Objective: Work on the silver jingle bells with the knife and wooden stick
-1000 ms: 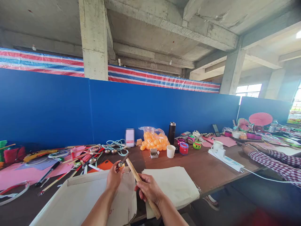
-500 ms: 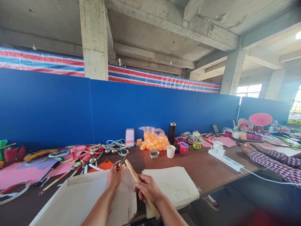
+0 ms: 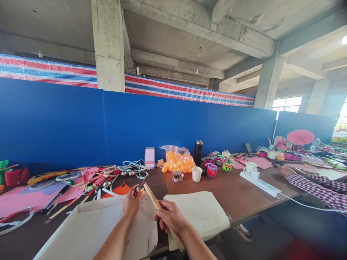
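My right hand (image 3: 171, 216) is wrapped round a long wooden stick (image 3: 152, 196), which slants from upper left to lower right. Its upper end is beside my left hand (image 3: 132, 202), whose fingers are closed on a small object (image 3: 140, 188) with dark and shiny parts, too small to name. Under my left forearm lies a shallow white cardboard tray (image 3: 89, 224). White sheets (image 3: 197, 213) are stacked on the table to the right of the stick.
Behind my hands are a bag of orange balls (image 3: 177, 161), a small box (image 3: 178, 176), a white cup (image 3: 196, 174) and a black bottle (image 3: 198, 153). Sticks and pink paper (image 3: 24, 198) clutter the left. At right are a power strip (image 3: 261, 185) and another person's checked sleeves (image 3: 314, 187).
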The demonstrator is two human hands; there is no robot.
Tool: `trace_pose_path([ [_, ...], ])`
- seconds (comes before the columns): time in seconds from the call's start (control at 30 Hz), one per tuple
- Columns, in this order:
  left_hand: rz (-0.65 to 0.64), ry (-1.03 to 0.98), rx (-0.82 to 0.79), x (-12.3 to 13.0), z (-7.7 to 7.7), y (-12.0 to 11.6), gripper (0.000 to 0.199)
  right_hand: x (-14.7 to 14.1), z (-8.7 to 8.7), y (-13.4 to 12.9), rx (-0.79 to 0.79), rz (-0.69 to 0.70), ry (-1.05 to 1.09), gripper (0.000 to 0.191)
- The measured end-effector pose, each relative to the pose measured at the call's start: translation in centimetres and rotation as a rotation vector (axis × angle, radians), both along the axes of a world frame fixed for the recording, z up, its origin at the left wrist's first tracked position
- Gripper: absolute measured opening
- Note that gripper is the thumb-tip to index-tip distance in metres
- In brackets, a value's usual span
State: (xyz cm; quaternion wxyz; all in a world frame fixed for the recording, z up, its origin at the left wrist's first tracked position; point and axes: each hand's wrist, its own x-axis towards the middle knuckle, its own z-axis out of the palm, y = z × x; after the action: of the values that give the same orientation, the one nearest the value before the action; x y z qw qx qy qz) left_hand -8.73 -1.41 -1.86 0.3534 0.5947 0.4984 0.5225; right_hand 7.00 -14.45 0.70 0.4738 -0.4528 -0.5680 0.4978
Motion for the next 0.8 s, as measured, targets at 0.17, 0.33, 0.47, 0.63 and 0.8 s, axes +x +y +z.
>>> trace_pose_path([
  [0.17, 0.000, 0.019, 0.001, 0.08, -0.02, -0.02, 0.056, 0.05, -0.09, 0.07, 0.004, 0.004, 0.004, 0.035],
  [0.33, -0.008, 0.035, 0.014, 0.06, -0.21, 0.10, 0.055, 0.09, -0.03, 0.06, 0.003, 0.010, 0.004, 0.037],
  [0.47, 0.003, 0.055, 0.010, 0.02, -0.15, 0.07, 0.055, 0.01, 0.03, -0.04, -0.007, 0.018, -0.007, 0.038],
  [0.63, 0.016, 0.086, 0.011, -0.04, 0.03, -0.01, 0.051, -0.02, 0.25, -0.21, -0.005, 0.010, -0.006, 0.037],
  [0.8, 0.023, 0.106, 0.008, -0.11, 0.04, 0.04, 0.050, -0.12, 0.56, -0.37, -0.013, 0.027, -0.010, 0.039],
])
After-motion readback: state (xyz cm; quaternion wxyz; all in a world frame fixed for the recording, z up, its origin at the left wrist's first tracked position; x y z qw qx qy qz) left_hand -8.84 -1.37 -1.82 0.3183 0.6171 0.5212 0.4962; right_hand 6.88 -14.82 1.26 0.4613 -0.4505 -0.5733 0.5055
